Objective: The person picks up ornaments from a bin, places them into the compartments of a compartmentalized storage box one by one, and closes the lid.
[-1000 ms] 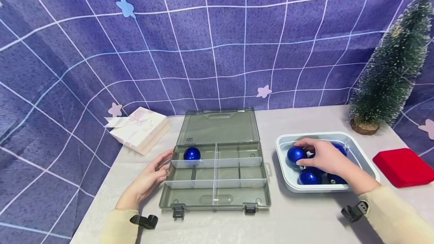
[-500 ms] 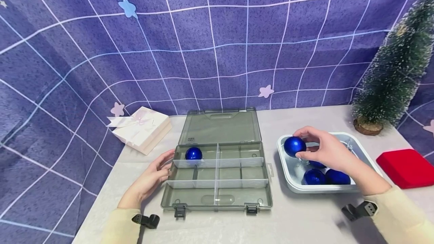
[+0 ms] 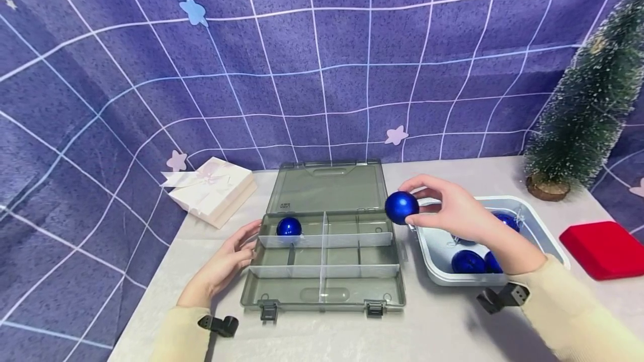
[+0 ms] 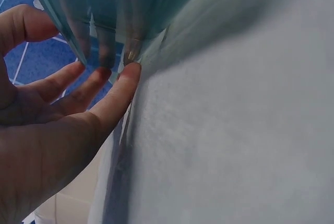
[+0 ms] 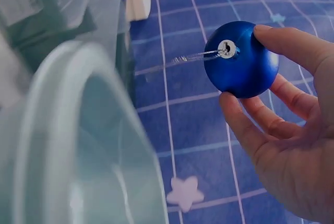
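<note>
My right hand (image 3: 449, 209) pinches a blue bauble (image 3: 401, 208) between thumb and fingers, in the air between the storage box and the white basin (image 3: 437, 279). In the right wrist view, the bauble's silver cap (image 5: 227, 49) and a clear loop show, facing away from the palm. The open, grey see-through compartment box (image 3: 322, 301) lies with its lid (image 3: 327, 189) folded back. Another blue bauble (image 3: 289, 227) sits in its back left compartment. My left hand (image 3: 221, 267) touches the box's left side with its fingertips, fingers (image 4: 117, 91) loosely extended.
More blue baubles (image 3: 468, 262) lie in the basin, partly hidden by my right arm. A white gift box (image 3: 213, 191) with a ribbon stands at the back left. At the right are a red box (image 3: 604, 250) and a small frosted tree (image 3: 578, 116).
My right hand has lifted the bauble out of the basin and carried it left, to the box's right edge. The left hand stays at the box's side.
</note>
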The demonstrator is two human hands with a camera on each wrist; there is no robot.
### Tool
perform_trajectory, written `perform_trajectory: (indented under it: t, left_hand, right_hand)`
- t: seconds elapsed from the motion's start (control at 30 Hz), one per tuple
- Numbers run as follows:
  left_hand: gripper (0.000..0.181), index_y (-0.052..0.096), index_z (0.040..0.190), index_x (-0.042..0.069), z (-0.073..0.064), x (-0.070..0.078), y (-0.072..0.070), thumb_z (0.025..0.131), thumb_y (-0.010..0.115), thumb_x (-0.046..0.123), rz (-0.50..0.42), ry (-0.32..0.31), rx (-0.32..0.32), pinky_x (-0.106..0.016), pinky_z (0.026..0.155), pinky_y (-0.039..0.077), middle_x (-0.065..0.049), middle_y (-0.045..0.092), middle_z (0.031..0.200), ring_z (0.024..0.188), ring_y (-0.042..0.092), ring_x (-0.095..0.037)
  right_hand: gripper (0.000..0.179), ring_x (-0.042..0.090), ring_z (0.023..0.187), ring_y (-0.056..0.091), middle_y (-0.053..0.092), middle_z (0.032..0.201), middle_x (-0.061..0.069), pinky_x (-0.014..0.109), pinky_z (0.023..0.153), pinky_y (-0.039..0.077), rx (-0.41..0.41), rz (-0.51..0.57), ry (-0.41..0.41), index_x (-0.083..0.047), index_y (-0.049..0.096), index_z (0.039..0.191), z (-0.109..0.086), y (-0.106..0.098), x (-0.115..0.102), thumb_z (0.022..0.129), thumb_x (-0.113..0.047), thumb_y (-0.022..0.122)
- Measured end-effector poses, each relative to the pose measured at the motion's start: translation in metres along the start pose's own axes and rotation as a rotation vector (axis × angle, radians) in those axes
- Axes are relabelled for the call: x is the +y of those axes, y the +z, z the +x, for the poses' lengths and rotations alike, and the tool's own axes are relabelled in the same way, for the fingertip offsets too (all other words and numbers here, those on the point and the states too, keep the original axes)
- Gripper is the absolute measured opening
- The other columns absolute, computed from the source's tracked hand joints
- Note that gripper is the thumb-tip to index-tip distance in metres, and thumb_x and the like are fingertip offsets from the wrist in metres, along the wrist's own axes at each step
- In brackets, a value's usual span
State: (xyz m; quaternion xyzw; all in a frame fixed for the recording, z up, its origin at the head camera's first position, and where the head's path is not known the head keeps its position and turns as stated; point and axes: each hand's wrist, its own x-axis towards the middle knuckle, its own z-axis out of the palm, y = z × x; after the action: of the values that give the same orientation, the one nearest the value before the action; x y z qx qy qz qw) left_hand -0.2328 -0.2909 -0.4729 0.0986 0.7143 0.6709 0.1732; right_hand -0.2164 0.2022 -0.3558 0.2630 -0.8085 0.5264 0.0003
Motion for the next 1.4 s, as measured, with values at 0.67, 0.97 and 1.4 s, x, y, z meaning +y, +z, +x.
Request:
perform_trajectory:
  t: [0.67, 0.97, 1.4]
  left_hand:
    - [0.080, 0.015, 0.161, 0.000, 0.003, 0.004, 0.002, 0.090, 0.050, -0.010, -0.005, 0.012, -0.006, -0.027, 0.100, 0.044, -0.025, 0.011, 0.165, 0.148, 0.013, -0.045]
    - [0.078, 0.016, 0.161, 0.001, 0.001, 0.001, 0.001, 0.092, 0.051, -0.009, -0.007, 0.017, -0.005, -0.028, 0.100, 0.044, -0.025, 0.012, 0.165, 0.148, 0.013, -0.046]
    - [0.079, 0.017, 0.161, 0.001, 0.000, 0.000, 0.001, 0.092, 0.052, -0.009, -0.003, 0.023, -0.007, -0.026, 0.099, 0.044, -0.025, 0.012, 0.166, 0.148, 0.013, -0.046]
  right_hand:
    - [0.044, 0.037, 0.112, 0.065, 0.064, 0.125, 0.016, 0.035, 0.088, 0.056, -0.157, -0.049, 0.040, -0.004, 0.068, 0.121, 0.076, 0.054, -0.003, 0.080, -0.002, 0.083]
    - [0.046, 0.036, 0.109, 0.066, 0.068, 0.117, 0.014, 0.057, 0.100, 0.045, -0.245, -0.122, 0.125, -0.003, 0.068, 0.123, 0.089, 0.065, 0.018, 0.079, -0.004, 0.082]
    - [0.051, 0.036, 0.114, 0.064, 0.068, 0.125, 0.012, 0.054, 0.103, 0.044, -0.341, -0.180, 0.129, -0.002, 0.068, 0.126, 0.086, 0.076, 0.034, 0.077, 0.004, 0.081]
